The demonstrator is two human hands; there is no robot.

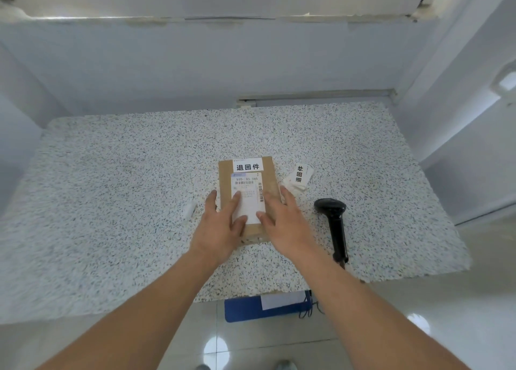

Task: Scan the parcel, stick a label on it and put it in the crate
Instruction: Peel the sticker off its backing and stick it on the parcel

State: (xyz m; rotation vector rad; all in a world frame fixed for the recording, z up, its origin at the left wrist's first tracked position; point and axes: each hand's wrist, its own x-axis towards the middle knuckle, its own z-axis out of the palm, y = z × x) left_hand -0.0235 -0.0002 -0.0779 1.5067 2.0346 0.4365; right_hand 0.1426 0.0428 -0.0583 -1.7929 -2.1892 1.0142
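Hands rest flat on the cardboard parcel (pixel 247 199) mid-surface (pixel 111 188): left hand (pixel 220 224) and right hand (pixel 282 221) with fingers (pixel 234 202) spread, gripping nothing. White label (pixel 248 166) sits at its far edge; black barcode scanner (pixel 333 224) lies right.

Speckled stone-look counter (pixel 139 188) with a matt grainy face, brown cardboard parcel (pixel 247 174) bearing white paper labels (pixel 247 167), loose white paper stickers (pixel 298 177), black plastic scanner (pixel 333 219) slightly glossy, glossy pale floor tiles (pixel 418 314)
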